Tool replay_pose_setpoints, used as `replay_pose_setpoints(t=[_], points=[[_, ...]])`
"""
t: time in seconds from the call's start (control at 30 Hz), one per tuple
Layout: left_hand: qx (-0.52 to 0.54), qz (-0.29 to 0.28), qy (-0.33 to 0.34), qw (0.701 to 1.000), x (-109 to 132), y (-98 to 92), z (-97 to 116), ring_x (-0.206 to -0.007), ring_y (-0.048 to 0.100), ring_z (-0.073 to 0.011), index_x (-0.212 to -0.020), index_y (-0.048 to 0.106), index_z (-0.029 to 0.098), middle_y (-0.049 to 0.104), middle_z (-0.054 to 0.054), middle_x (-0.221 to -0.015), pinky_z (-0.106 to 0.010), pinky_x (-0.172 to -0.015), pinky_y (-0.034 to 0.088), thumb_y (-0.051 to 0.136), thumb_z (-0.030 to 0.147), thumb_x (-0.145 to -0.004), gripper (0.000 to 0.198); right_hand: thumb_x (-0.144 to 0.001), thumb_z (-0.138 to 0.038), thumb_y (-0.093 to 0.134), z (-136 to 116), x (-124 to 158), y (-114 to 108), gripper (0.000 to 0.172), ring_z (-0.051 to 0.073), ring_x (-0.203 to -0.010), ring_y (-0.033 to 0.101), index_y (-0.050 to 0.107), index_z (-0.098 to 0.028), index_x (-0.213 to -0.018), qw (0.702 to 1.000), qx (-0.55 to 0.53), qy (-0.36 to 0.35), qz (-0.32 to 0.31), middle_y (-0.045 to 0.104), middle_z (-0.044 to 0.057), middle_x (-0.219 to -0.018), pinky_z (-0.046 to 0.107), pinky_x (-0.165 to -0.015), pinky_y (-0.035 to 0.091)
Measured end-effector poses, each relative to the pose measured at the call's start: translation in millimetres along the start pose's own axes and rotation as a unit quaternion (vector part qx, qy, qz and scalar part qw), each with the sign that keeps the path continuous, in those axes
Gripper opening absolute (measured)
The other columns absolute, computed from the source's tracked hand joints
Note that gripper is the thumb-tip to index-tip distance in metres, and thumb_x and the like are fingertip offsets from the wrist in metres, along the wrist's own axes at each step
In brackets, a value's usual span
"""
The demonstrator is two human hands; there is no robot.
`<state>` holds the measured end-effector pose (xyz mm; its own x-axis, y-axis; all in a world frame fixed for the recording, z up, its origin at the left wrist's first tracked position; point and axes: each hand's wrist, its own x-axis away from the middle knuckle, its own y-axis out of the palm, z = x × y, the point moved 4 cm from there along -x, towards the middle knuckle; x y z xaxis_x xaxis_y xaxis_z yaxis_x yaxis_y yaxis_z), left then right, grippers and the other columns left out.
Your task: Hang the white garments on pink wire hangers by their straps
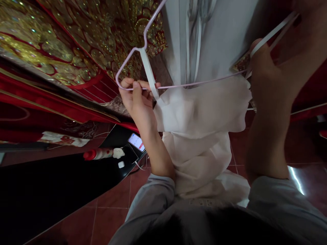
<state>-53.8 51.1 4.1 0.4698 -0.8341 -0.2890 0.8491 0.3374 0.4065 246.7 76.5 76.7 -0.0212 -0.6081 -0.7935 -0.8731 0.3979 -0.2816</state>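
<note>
A pink hanger (pixel 181 85) is held level in front of me, its hook rising at the upper middle. My left hand (pixel 139 93) pinches the lower bar near the left corner. One white strap (pixel 147 69) loops over the hanger's left shoulder. Below the bar hangs a white garment (pixel 204 112), its folds falling toward my body. At the right, my right hand (pixel 268 68) is beside the hanger's right end, with a second white strap (pixel 274 32) over its thumb and stretched toward the upper right. Shadow hides part of that hand's fingers.
Red and gold sequinned garments (pixel 51 51) hang at the left. White cloth with straps (pixel 212 37) hangs ahead. A black table (pixel 63 183) at lower left holds a lit phone (pixel 136 142), a dark phone (pixel 130 153), a red-capped bottle (pixel 98 154) and a white earbud case (pixel 121 164).
</note>
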Motion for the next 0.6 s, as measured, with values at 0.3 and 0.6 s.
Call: replay_pose_setpoints(t=[0.3, 0.6], points=[[0.0, -0.001, 0.006, 1.0, 9, 7.9, -1, -0.096, 0.076, -0.0263, -0.103, 0.049, 0.034, 0.064, 0.001, -0.08, -0.04, -0.082, 0.058, 0.07, 0.047, -0.097, 0.026, -0.086, -0.02, 0.061, -15, 59, 29, 0.061, 0.033, -0.15, 0.051, 0.061, -0.043, -0.142, 0.99, 0.07, 0.016, -0.119, 0.067, -0.003, -0.142, 0.073, -0.134, 0.024], [-0.152, -0.111, 0.013, 0.982, 43, 13.9, 21, -0.12, 0.068, -0.0314, -0.103, 0.076, 0.028, 0.075, -0.009, -0.113, -0.052, -0.114, 0.048, 0.069, 0.051, -0.101, 0.025, -0.092, -0.033, 0.06, -22, 82, 46, 0.05, 0.032, -0.152, 0.045, 0.051, -0.047, -0.14, 0.982, 0.124, 0.027, -0.137, 0.064, 0.002, -0.136, 0.068, -0.135, 0.027]])
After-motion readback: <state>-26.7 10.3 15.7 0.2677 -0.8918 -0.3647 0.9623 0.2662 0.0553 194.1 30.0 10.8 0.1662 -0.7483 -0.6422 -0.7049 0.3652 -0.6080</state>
